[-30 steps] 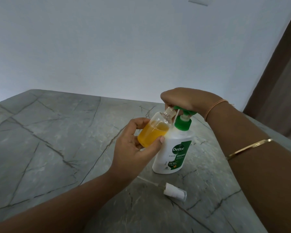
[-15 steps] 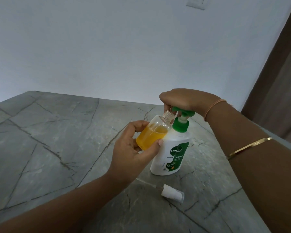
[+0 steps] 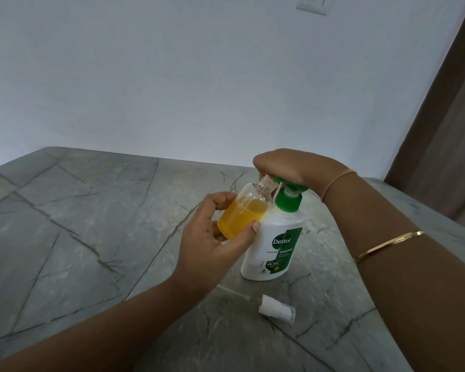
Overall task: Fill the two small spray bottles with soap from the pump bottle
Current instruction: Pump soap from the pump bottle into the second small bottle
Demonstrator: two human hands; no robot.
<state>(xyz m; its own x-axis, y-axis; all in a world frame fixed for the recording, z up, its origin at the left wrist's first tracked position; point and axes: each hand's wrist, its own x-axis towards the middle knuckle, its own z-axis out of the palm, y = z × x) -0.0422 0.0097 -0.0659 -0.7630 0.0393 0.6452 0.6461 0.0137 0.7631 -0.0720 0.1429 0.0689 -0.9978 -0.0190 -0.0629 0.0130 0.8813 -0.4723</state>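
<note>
Fingers of the left hand [image 3: 204, 248] grip the small bottle [image 3: 242, 216], half full, tipped under the spout. The right hand [image 3: 287, 167] curls over the top of the pump bottle [image 3: 271, 251], toward the far right corner of the worktop [image 3: 78, 237]. Next: pump more soap.

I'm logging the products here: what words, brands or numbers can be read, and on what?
"Dettol": on the green label of the pump bottle.
"ORIGINAL": just below it.
"99.99%": lower on that label.
Remaining small print there: too blurred to read.
The spray bottle and spray cap show none.
</note>
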